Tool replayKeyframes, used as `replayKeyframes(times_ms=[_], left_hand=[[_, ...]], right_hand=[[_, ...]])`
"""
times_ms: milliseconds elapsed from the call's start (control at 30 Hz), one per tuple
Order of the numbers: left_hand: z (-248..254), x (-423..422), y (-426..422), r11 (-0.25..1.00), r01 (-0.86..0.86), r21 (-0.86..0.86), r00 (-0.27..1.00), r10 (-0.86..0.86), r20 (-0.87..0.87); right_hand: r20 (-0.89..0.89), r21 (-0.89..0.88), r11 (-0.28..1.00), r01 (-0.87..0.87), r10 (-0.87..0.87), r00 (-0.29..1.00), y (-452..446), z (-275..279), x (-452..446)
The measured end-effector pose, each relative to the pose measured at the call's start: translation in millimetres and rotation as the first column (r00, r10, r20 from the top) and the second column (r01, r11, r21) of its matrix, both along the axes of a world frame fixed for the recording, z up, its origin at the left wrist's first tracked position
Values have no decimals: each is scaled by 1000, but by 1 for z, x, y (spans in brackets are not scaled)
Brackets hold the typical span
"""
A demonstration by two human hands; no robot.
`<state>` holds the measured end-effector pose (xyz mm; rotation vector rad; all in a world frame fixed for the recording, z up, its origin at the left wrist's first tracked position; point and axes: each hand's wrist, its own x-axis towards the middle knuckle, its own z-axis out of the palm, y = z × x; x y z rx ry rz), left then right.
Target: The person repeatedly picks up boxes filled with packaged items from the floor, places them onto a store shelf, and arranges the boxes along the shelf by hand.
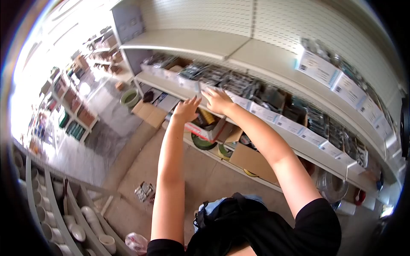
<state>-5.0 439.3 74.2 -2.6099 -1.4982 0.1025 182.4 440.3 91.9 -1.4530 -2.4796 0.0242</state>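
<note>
My left hand [186,110] is over the front edge of the middle shelf, its fingers stretched out and apart, with nothing seen in it. Close beside it, my right hand [217,101] reaches to the front of a row of white boxes [265,113] that hold dark packaged goods [239,83]. Its fingers are extended at a white box front; whether they touch it I cannot tell. Below my hands, a red and white carton [209,131] with dark and yellow items stands on the lowest shelf.
More white boxes [318,68] line the upper shelf [273,55]. Open cardboard flaps [252,161] stick out from the bottom shelf. Small boxes [144,191] lie on the floor, a green bucket [130,98] stands at the aisle, and a rack of white pipe fittings [92,219] is at lower left.
</note>
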Motion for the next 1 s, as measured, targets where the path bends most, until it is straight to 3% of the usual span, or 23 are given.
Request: replayKeyframes(times_ms=[33, 100, 133, 167, 200, 233, 333, 433, 533, 667, 867, 1000], left_hand=[[-22, -22, -9, 996, -51, -70, 996, 45, -80], [-76, -66, -24, 937, -204, -284, 977, 211, -3], [-93, -89, -39, 913, -216, -345, 971, 239, 24], [-111, -110, -57, 884, -228, -409, 961, 272, 53], [-142, -134, -69, 881, -231, -412, 959, 277, 55], [-157, -157, -89, 862, -256, -438, 950, 308, 50], [-200, -222, -141, 792, -351, -500, 921, 387, -34], [-244, -282, -178, 642, -506, -577, 823, 560, -99], [-303, -324, -214, 610, -624, -488, 722, 689, -62], [-361, -336, -252, 522, -717, -462, 588, 809, 1], [-475, -315, -268, 371, -832, -413, 371, 925, 84], [-556, -299, -256, 305, -844, -441, 291, 951, 103]], right_hand=[[62, -169, 985, -16, 27, 998, 1, -28, -13], [334, -388, 917, -93, 233, 913, 1, -81, -39], [385, -549, 835, -32, 287, 877, -9, -89, -59], [297, -699, 715, -25, 322, 899, -16, -104, -74], [325, -658, 747, -96, 397, 859, -3, -168, -85], [409, -717, 695, -46, 474, 780, -8, -186, -114], [410, -675, 727, -128, 514, 753, -42, -209, -189], [184, -648, 672, -357, 594, 784, -62, -260, -259], [147, -669, 623, -405, 645, 750, -88, -298, -316], [160, -711, 545, -444, 740, 654, -107, -353, -356], [103, -624, 529, -575, 785, 611, -101, -473, -367], [114, -625, 524, -579, 794, 597, -77, -544, -360]])
